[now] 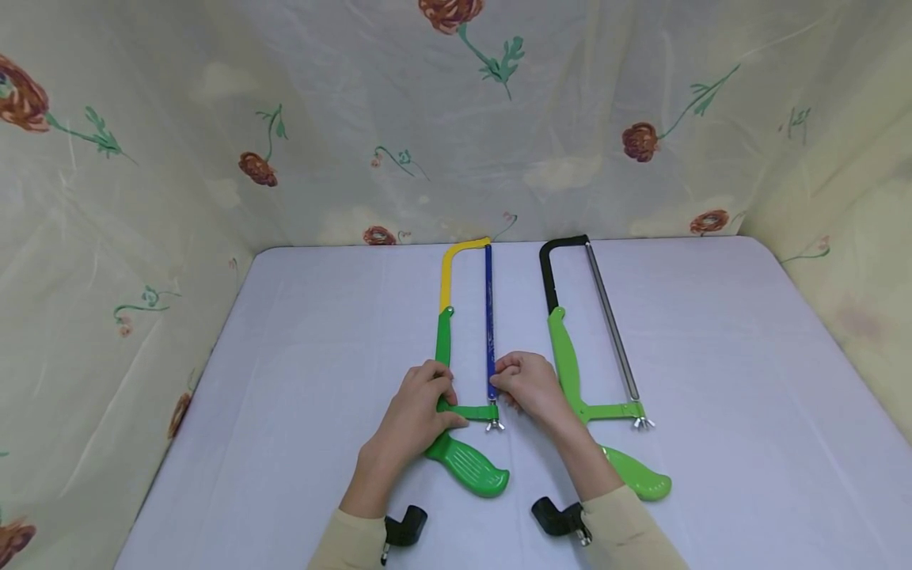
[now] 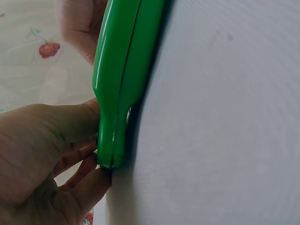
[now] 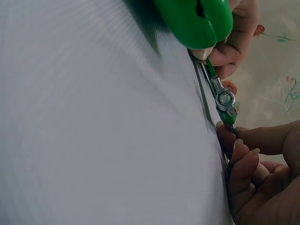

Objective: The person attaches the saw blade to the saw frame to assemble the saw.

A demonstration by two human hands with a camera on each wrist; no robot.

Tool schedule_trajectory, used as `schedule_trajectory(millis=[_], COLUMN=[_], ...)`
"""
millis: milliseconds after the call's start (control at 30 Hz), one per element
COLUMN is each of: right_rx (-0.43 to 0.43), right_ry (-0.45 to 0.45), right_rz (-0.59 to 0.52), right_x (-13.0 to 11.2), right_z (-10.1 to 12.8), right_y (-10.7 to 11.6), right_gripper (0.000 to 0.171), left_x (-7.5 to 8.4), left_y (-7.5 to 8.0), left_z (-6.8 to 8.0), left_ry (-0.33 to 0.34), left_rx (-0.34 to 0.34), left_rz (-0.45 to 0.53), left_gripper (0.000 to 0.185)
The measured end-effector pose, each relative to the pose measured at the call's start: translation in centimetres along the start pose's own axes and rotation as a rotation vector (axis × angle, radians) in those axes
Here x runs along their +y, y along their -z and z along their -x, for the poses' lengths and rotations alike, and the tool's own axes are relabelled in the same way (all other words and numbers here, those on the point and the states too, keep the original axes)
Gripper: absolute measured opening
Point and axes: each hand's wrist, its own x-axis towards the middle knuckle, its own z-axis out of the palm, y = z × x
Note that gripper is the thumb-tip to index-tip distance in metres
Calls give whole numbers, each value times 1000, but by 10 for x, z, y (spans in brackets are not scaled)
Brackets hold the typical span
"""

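A hacksaw with a green handle [image 1: 470,469] and a yellow front frame [image 1: 446,273] lies flat on the white table, its blue blade [image 1: 489,309] on the right side. My left hand [image 1: 409,412] grips the green frame just above the handle, thumb and fingers on either side of it. With thumb and fingertips, my right hand [image 1: 530,384] pinches the blade's lower end, just above the wing nut [image 1: 495,426]. In the right wrist view, the wing nut [image 3: 226,99] shows between the two hands. The left wrist view has the green handle [image 2: 115,84] close up beside the left fingers.
A second hacksaw, light green [image 1: 566,356] with a black front frame [image 1: 547,273] and grey blade [image 1: 613,321], lies to the right, partly under the right forearm. Flower-patterned curtains [image 1: 321,95] border the table [image 1: 321,340]. Black wrist devices [image 1: 406,526] sit at both sleeves.
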Motion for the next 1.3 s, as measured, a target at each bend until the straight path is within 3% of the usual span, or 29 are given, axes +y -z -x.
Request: schedule_trajectory(millis=[267,533,933,1300], right_rx=[2,0,-24,-99], right_ry=[5,56,86,107], right_rz=[18,82,153,152], right_x=[1,4,2,3], right_z=[0,0,1,-1], right_y=[0,-1,-2,3], right_gripper=[19,59,49,57], left_x=[-1,-2,-2,-1], left_y=[-1,-3,-4,-3], left_z=[0,1,1,1], left_ry=[-4,1,14,3], left_rx=[-1,10,6,9], left_rz=[-5,-5,-10,-10], left_gripper=[24,24,24,23])
